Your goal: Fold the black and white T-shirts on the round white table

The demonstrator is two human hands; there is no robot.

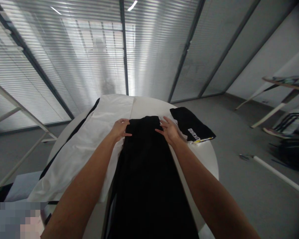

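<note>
A long black garment [149,166] is laid out along the middle of the round white desk [209,162], its far end resting on the desktop and its near end cut off by the bottom of the view. Its far left corner is touched by the left hand [121,129], whose thumb and fingers are held apart over the fabric. The far right corner is met by the right hand [169,130], which is opened out with the fingers spread; neither hand is closed around the cloth.

To the left, a white cloth [89,139] is spread over the desk, partly covered by the left forearm, and a dark band is seen along its outer edge (whether it belongs to the cloth or lies beneath cannot be told). To the right of the right hand, a folded black garment [191,122] with white lettering is placed near the desk's edge. Beyond the desk, glass panels with blinds [149,49] are seen, and a second desk [286,83] is placed well apart at the right.
</note>
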